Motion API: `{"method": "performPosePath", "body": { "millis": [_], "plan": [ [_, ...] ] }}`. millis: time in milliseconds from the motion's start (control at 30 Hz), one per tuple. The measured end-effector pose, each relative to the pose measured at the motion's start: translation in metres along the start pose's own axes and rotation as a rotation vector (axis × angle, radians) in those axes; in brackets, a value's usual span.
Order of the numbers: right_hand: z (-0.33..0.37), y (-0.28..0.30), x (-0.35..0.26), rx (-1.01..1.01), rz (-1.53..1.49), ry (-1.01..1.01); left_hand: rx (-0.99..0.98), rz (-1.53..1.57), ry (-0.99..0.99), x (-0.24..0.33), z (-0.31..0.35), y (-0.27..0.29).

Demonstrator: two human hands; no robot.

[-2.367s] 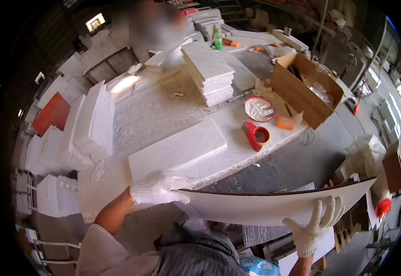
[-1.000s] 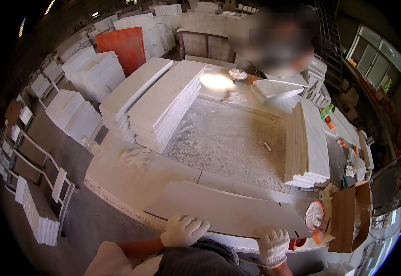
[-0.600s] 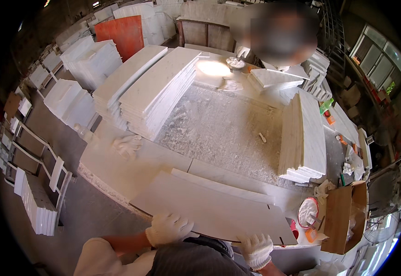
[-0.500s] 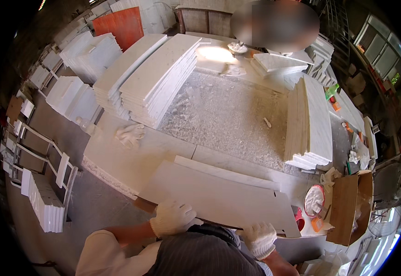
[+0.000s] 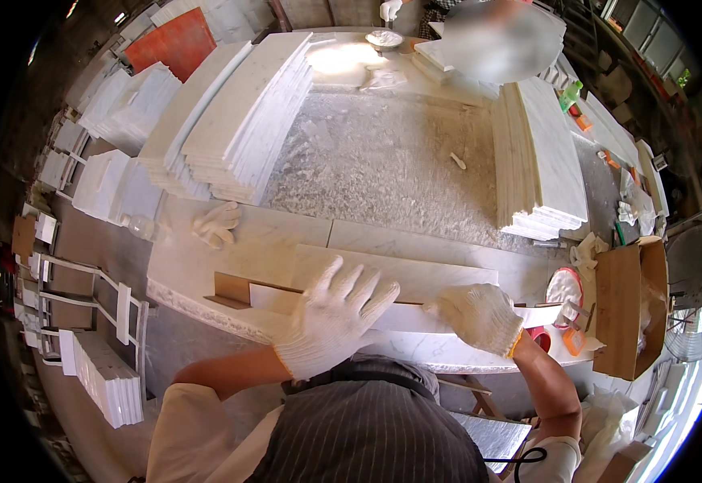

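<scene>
Both my hands wear white knit gloves. A long, narrow piece of folded cardboard (image 5: 231, 288), brown with white faces, lies along the near edge of the stone work table (image 5: 266, 229). Over its left-middle part is my left hand (image 5: 341, 318), open with fingers spread; whether it touches the cardboard is hard to see. My right hand (image 5: 478, 319) is closed over the cardboard's right part, fingers together and tips partly hidden. Just behind the cardboard lies a pale marble strip (image 5: 399, 264).
Marble slab stacks stand at left (image 5: 242, 121) and right (image 5: 540, 161). At right are a bowl of white paste (image 5: 564, 286), an orange container (image 5: 573, 342) and a cardboard box (image 5: 629, 310). A loose glove (image 5: 218, 223) and clear bottle (image 5: 137, 225) lie left. Another person's gloved hand (image 5: 390, 10) shows at the back.
The wide flat sheet at the near edge now shows as a narrow folded strip. My hands have moved up and forward over it; the left has spread its fingers. The view has shifted.
</scene>
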State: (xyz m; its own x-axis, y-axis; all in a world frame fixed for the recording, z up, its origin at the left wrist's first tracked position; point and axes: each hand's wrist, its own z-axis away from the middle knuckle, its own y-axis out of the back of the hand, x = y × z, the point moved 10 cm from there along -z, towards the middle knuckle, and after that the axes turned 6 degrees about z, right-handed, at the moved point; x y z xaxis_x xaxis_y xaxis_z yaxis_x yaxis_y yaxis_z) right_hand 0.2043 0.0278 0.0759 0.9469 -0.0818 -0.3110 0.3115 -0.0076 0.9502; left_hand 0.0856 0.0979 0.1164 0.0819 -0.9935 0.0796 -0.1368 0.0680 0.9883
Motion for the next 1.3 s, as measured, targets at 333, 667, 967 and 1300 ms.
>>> {"method": "performPosePath", "body": {
  "millis": [333, 667, 967, 1300],
  "plan": [
    [-0.014, 0.016, -0.043, 0.297, 0.182, 0.22, -0.407, 0.146, -0.032, -0.023, -0.018, -0.06],
    [0.004, -0.005, -0.059, 0.2, 0.12, 0.094, 0.293, -0.027, -0.221, 0.006, 0.015, 0.012],
    [0.005, 0.005, -0.073, 0.265, 0.136, 0.132, 0.138, -0.165, 0.262, -0.091, 0.087, 0.036],
    [0.012, -0.013, -0.07, 0.182, 0.226, 0.105, -0.038, -0.017, 0.019, -0.089, 0.063, 0.005]
  ]
}}
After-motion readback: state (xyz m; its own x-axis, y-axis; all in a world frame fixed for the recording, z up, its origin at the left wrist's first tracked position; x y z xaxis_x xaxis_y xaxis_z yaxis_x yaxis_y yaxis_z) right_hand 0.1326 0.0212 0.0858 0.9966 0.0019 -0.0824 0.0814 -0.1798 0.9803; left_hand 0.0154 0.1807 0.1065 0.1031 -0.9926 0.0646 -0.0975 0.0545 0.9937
